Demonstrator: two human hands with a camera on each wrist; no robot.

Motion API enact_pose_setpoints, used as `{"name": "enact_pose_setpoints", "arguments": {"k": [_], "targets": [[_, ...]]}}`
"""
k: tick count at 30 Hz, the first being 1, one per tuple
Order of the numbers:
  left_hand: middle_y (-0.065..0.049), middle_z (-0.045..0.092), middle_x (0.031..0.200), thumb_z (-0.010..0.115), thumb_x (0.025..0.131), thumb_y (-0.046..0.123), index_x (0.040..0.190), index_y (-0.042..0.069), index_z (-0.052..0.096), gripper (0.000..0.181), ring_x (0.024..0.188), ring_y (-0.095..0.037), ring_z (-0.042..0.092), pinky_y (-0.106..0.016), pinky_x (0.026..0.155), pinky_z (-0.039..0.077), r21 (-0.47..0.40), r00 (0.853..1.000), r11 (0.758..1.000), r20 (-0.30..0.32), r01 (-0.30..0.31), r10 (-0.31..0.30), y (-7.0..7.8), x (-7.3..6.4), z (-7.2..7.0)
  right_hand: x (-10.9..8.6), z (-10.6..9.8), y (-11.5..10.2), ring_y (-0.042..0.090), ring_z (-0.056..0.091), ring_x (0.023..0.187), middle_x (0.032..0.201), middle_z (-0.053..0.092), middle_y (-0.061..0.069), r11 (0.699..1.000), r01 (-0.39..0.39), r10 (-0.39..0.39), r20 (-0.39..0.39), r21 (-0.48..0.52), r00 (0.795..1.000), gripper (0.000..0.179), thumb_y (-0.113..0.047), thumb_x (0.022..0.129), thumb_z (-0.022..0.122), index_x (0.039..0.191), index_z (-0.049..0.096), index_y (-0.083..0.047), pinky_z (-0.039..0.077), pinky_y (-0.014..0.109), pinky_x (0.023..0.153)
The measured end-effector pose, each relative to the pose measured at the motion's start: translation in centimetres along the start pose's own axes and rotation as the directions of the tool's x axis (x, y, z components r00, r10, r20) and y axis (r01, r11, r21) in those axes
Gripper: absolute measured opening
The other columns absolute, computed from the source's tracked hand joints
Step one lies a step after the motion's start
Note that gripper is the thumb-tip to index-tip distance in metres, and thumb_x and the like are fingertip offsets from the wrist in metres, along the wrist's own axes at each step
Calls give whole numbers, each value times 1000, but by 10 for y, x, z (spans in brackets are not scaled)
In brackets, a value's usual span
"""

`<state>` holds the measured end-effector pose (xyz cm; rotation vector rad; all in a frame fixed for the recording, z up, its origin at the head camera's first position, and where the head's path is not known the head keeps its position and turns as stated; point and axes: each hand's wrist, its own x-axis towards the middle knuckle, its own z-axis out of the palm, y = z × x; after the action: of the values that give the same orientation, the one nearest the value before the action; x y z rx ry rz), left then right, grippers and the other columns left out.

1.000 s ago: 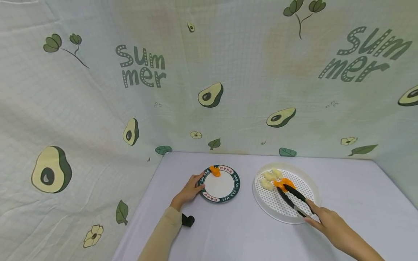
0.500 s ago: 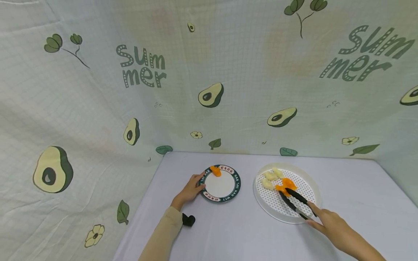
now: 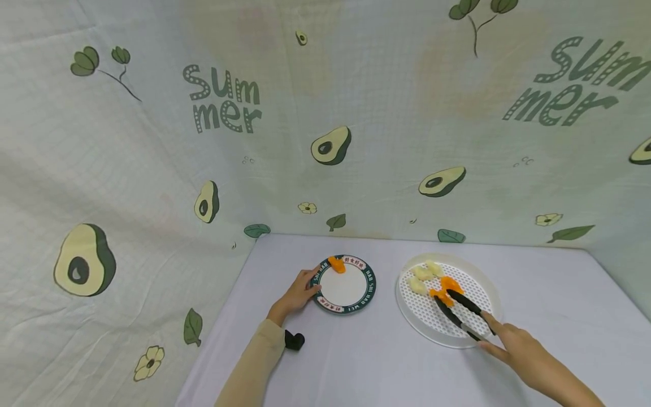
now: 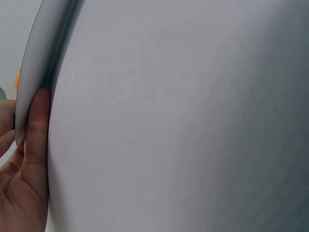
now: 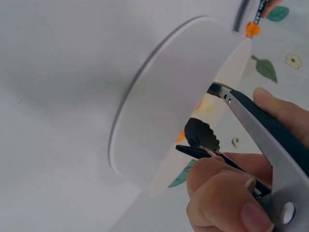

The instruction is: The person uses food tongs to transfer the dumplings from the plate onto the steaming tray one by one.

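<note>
Beyond the right hand, gripping black-and-silver tongs, irregular orange pieces, if nipped off-centre, could slip; left hand pinches round green-rimmed white plate.

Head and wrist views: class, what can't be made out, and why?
Left wrist: upper face of the plate, turned away.
Right wrist: most food pieces on the perforated tray, hidden by its near wall.
Head: part of the black heart-shaped item, behind the left sleeve.
Head: whether the tongs touch food; too small.
</note>
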<state>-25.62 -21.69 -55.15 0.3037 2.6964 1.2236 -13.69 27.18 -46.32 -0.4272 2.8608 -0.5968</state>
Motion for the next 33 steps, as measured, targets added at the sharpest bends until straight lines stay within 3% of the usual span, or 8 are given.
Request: {"name": "enact_pose_setpoints", "arguments": {"k": [7, 10, 12, 14, 33], "targets": [[-19, 40, 140, 54, 104, 23, 157, 12, 31, 59, 113, -28, 44, -47, 102, 36, 8, 1000, 1000, -2, 7, -7, 0, 3, -1, 3, -7, -4, 52, 61, 97, 103, 62, 38, 998, 55, -54, -101, 9, 993, 71, -28, 95, 69, 135, 41, 23, 50, 59, 79], [-19, 40, 140, 55, 104, 24, 157, 12, 32, 59, 115, -29, 44, -49, 106, 35, 7, 1000, 1000, -6, 13, -13, 0, 2, -1, 6, -7, -8, 35, 63, 82, 88, 62, 23, 997, 68, -63, -107, 40, 992, 73, -29, 96, 67, 138, 38, 23, 53, 46, 70], [-19, 39, 141, 55, 104, 24, 157, 12, 32, 59, 116, -30, 44, -50, 107, 34, 5, 1000, 1000, -5, 18, -18, 0, 1, -1, 8, -7, -12, 18, 53, 70, 77, 54, 9, 995, 76, -68, -117, 64, 991, 72, -28, 96, 67, 139, 37, 22, 47, 35, 61], [-20, 39, 141, 55, 104, 24, 157, 13, 32, 59, 116, -30, 44, -51, 107, 34, -3, 1000, 1000, -4, 21, -21, 1, 0, -1, 11, -7, -18, 9, 38, 62, 70, 41, 1, 992, 83, -72, -119, 91, 990, 72, -27, 97, 66, 140, 36, 22, 38, 29, 55], [-19, 39, 141, 56, 104, 21, 158, 12, 31, 60, 114, -29, 43, -49, 105, 35, -7, 999, 999, 1, 37, -37, 6, -4, -1, 76, 4, -74, 7, 36, 60, 67, 40, -1, 937, 243, -228, -90, 249, 970, 75, -33, 98, 64, 147, 33, 15, 36, 26, 53]]}}
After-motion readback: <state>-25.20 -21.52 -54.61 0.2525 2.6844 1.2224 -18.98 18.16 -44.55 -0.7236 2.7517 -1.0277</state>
